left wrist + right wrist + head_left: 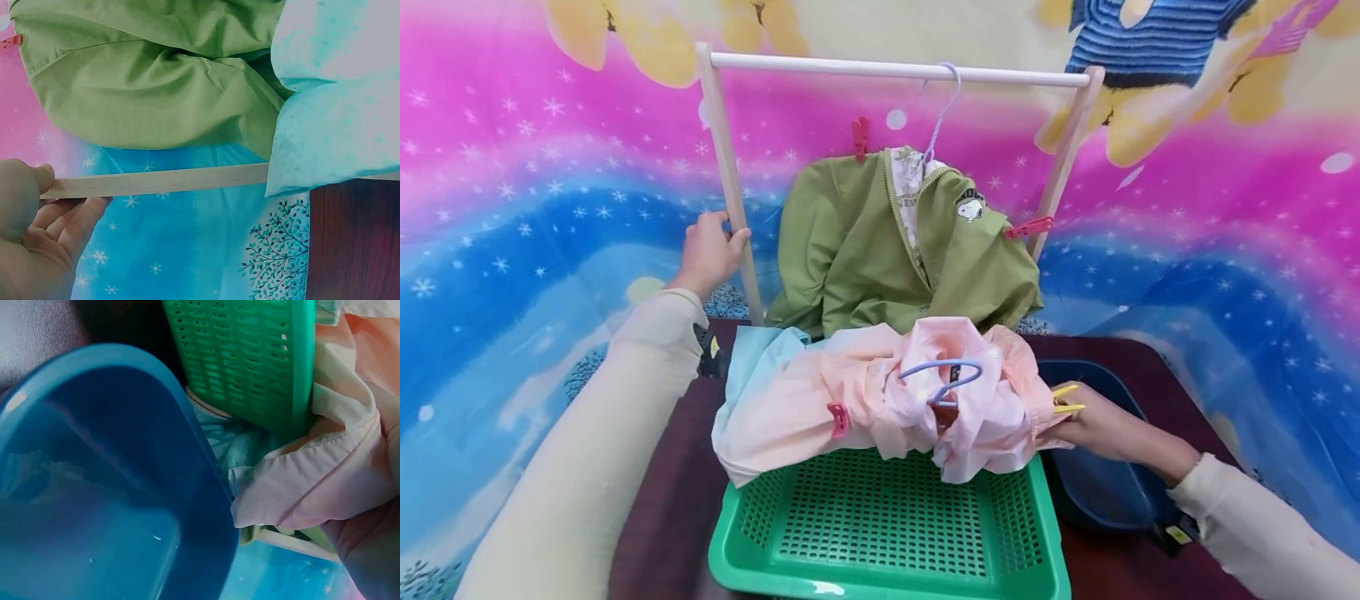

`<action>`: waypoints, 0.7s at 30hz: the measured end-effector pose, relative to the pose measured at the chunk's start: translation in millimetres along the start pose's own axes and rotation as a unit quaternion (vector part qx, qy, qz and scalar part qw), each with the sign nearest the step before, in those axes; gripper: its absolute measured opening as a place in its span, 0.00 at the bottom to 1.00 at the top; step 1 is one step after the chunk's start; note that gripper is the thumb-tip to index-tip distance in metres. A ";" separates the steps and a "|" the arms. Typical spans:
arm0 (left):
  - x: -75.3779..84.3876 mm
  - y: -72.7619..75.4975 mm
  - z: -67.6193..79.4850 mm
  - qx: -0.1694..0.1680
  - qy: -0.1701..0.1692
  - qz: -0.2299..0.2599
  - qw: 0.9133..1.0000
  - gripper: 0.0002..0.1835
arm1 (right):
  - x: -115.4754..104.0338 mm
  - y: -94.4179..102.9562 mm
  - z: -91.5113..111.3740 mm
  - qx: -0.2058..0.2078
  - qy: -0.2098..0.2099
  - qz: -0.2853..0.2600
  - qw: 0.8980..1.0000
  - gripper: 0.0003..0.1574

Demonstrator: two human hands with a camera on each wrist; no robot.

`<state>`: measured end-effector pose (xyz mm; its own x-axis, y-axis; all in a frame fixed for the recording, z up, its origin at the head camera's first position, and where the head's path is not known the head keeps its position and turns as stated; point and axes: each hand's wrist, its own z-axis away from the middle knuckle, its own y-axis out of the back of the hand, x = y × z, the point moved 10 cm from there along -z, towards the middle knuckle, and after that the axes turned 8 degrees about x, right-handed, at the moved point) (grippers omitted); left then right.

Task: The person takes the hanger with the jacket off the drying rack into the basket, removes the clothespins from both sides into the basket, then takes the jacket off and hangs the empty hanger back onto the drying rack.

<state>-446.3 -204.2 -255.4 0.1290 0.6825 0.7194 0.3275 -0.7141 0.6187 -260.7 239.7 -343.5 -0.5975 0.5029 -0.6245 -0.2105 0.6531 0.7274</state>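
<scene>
A peach-pink jacket [805, 392] with a turquoise part lies across the back of the green basket [880, 521]. From its neck opening a blue hanger [958, 367] shows its hook, and a red clothespin [838, 419] sits on its left side. My right hand [1097, 421] grips the jacket's right edge, beside a yellow clothespin [1066, 398]. In the right wrist view, pink cloth [312, 484] is bunched at that hand. My left hand [709, 250] holds the left post [156, 181] of the wooden rack, thumb on one side, fingers on the other.
A green jacket [842, 242] hangs from the rack's rail [850, 67] on a purple hanger [950, 100], with red clothespins [860, 139] at both shoulders. Right of the basket stands a dark blue basin [1105, 492] on the dark table [658, 508]. Patterned cloth [512, 208] covers the background.
</scene>
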 end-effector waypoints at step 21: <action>-0.7 -1.7 0.0 -0.009 0.010 0.000 1.000 0.27 | 22.3 -24.9 -1.6 -0.058 -0.081 -0.050 0.994 0.12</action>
<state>-447.0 -203.5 -256.9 0.1106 0.6790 0.7258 0.3114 -0.7171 0.6235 -270.0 233.8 -375.1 -0.4384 0.5290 -0.7266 -0.3566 0.6397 0.6809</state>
